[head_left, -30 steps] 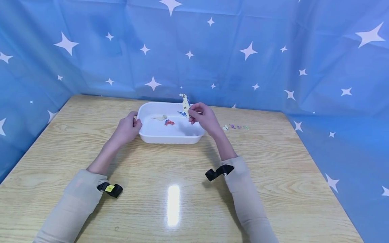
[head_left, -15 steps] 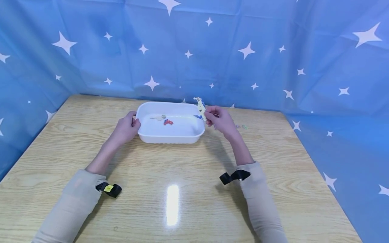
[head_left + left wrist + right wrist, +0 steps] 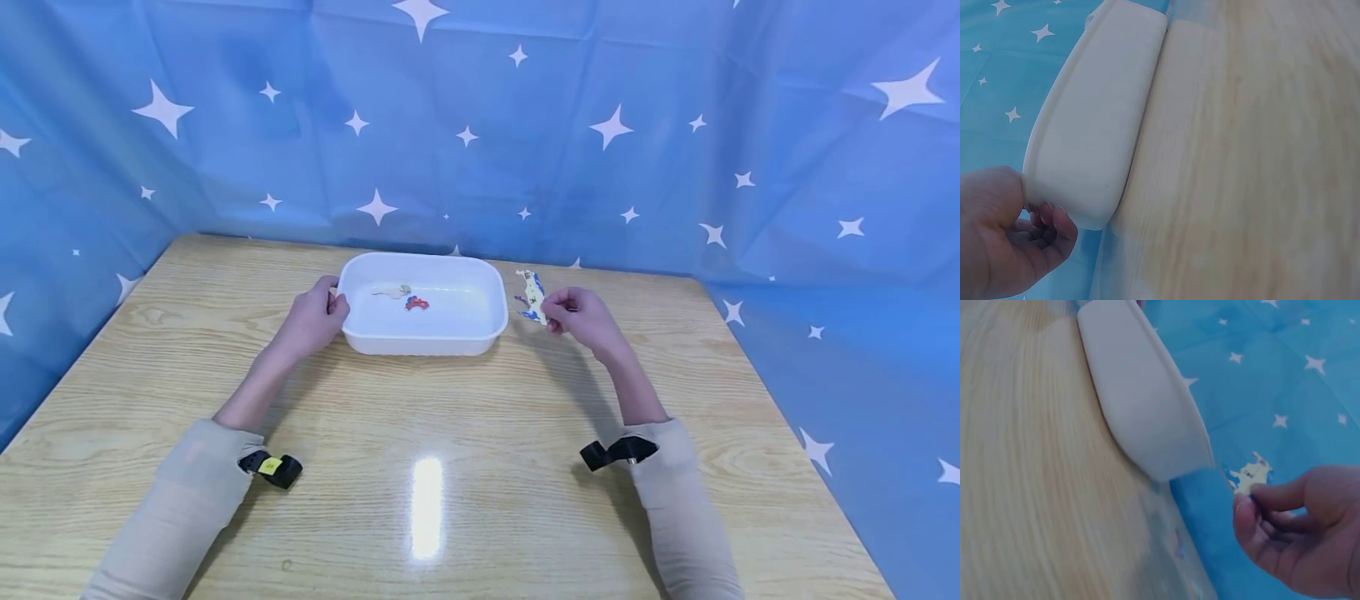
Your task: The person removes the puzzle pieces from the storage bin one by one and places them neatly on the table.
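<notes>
My left hand (image 3: 315, 317) grips the left end of a white plastic tub (image 3: 420, 344), thumb at the rim and fingers curled against its outer side in the left wrist view. To the right of the tub, my right hand (image 3: 588, 321) pinches a thin, flat cut-out piece (image 3: 533, 297), cream with blue patches and an irregular outline. Thumb and fingertips hold it at one edge, upright above the table. Inside the tub lie a small red and blue piece (image 3: 417, 304) and a pale, elongated piece (image 3: 393, 292).
Small coloured bits (image 3: 1180, 544) lie on the wooden table (image 3: 480, 517) below my right hand in the right wrist view; the hand hides them in the head view. A blue star-patterned cloth (image 3: 525, 133) hangs behind the table's far edge.
My right hand has carried the cream and blue cut-out piece from over the tub to the right, past its rim, and somewhat lower. The left hand keeps its grip on the tub.
</notes>
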Available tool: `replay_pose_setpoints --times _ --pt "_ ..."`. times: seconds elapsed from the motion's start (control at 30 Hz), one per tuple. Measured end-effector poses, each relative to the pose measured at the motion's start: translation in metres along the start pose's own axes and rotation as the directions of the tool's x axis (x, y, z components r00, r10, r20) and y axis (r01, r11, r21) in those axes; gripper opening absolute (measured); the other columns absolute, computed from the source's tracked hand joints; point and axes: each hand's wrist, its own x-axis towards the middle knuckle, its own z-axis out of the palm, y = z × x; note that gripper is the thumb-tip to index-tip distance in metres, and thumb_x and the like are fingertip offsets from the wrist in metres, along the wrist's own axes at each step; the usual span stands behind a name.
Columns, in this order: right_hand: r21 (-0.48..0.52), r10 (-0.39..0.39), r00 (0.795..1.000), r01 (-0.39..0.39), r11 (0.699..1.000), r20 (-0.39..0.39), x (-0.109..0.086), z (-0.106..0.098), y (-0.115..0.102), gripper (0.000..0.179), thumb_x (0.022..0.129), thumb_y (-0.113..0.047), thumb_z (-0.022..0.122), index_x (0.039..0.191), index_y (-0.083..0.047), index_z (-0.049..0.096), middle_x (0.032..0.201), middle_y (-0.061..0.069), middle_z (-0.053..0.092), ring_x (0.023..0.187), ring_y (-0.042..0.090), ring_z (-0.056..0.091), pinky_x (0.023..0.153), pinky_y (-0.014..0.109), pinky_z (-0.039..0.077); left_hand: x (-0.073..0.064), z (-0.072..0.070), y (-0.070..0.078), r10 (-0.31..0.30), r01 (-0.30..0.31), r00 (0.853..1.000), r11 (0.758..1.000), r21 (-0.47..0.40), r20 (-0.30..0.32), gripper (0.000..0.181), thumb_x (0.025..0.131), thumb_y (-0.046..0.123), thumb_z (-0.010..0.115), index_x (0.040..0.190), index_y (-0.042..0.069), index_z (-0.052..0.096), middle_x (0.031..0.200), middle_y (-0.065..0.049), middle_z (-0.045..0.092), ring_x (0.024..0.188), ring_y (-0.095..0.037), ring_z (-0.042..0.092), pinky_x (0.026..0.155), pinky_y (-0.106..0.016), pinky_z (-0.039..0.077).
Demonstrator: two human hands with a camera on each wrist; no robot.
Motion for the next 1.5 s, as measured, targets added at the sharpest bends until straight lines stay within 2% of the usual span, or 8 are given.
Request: replay_pose_setpoints --times 0.17,0.37,0.47,0.6,0.83,1.07,1.3,1.5 --pt "-0.064 0.047 0.998 -0.044 0.997 0.045 -0.007 -0.012 0.013 0.027 0.103 -0.011 0.056 0.116 0.012 0.059 0.093 0.018 0.063 0.084 0.03 0.064 0.082 0.045 0.057 0.001 0.001 -0.001 0.002 -0.002 1.0 1.0 0.001 0.003 0.046 0.104 0.012 0.039 0.141 -0.015 0.04 0.081 -0.01 0.049 0.065 -0.02 0.048 0.055 -0.028 0.04" --pt "-0.08 0.124 0.982 -0.114 0.99 0.139 -0.007 -0.018 0.025 0.024 0.102 -0.007 0.056 0.115 0.013 0.058 0.093 0.016 0.062 0.082 0.022 0.064 0.081 0.036 0.057 0.002 0.001 0.0 -0.001 0.001 1.0 1.0 0.002 0.006 0.045 0.103 0.012 0.039 0.14 -0.014 0.041 0.082 -0.011 0.05 0.067 -0.021 0.048 0.056 -0.029 0.041" --pt "-0.082 0.134 0.97 -0.12 0.989 0.204 -0.005 -0.02 0.031 0.023 0.102 -0.005 0.055 0.114 0.014 0.058 0.097 0.017 0.062 0.083 0.02 0.064 0.079 0.033 0.057 0.001 0.001 -0.001 -0.003 0.003 1.0 1.0 0.001 0.008 0.046 0.104 0.012 0.039 0.141 -0.014 0.04 0.082 -0.011 0.05 0.066 -0.021 0.048 0.055 -0.028 0.041" --pt "-0.105 0.122 0.961 -0.099 0.99 0.249 -0.002 -0.019 0.037 0.023 0.102 -0.003 0.055 0.115 0.016 0.06 0.097 0.02 0.064 0.082 0.021 0.066 0.077 0.032 0.058 0.001 0.0 -0.002 -0.004 0.004 1.0 1.0 -0.001 0.008 0.047 0.104 0.013 0.039 0.143 -0.014 0.039 0.081 -0.01 0.049 0.065 -0.02 0.048 0.054 -0.028 0.04" --pt "-0.172 0.124 0.955 -0.08 0.982 0.269 -0.002 -0.017 0.036 0.023 0.101 -0.001 0.057 0.115 0.016 0.062 0.094 0.021 0.066 0.078 0.02 0.067 0.073 0.031 0.058 0.001 0.0 -0.002 -0.007 0.007 1.0 1.0 0.0 0.003 0.047 0.104 0.014 0.039 0.143 -0.013 0.04 0.079 -0.009 0.048 0.064 -0.019 0.047 0.054 -0.028 0.04" --pt "-0.187 0.129 0.95 -0.077 0.979 0.285 -0.004 -0.017 0.033 0.022 0.1 -0.003 0.06 0.112 0.015 0.063 0.092 0.02 0.066 0.075 0.02 0.067 0.071 0.032 0.058 -0.001 -0.001 -0.001 -0.007 0.007 1.0 1.0 -0.001 0.009 0.048 0.104 0.013 0.039 0.143 -0.014 0.039 0.079 -0.009 0.048 0.064 -0.019 0.047 0.054 -0.028 0.04" --pt "-0.22 0.1 0.955 -0.038 0.975 0.277 -0.004 -0.019 0.033 0.022 0.1 -0.004 0.06 0.111 0.014 0.065 0.092 0.021 0.068 0.079 0.024 0.067 0.072 0.033 0.058 0.0 -0.001 -0.002 -0.008 0.008 1.0 1.0 0.002 0.006 0.048 0.104 0.014 0.039 0.143 -0.013 0.039 0.08 -0.01 0.048 0.065 -0.019 0.047 0.054 -0.028 0.04" --pt "-0.234 0.09 0.968 -0.034 0.972 0.234 -0.003 -0.023 0.034 0.023 0.101 -0.007 0.058 0.111 0.013 0.066 0.092 0.02 0.067 0.081 0.026 0.066 0.072 0.033 0.057 0.001 0.001 -0.003 -0.011 0.011 1.0 1.0 -0.005 0.005 0.048 0.104 0.015 0.039 0.143 -0.013 0.039 0.081 -0.01 0.049 0.065 -0.021 0.047 0.055 -0.029 0.04"
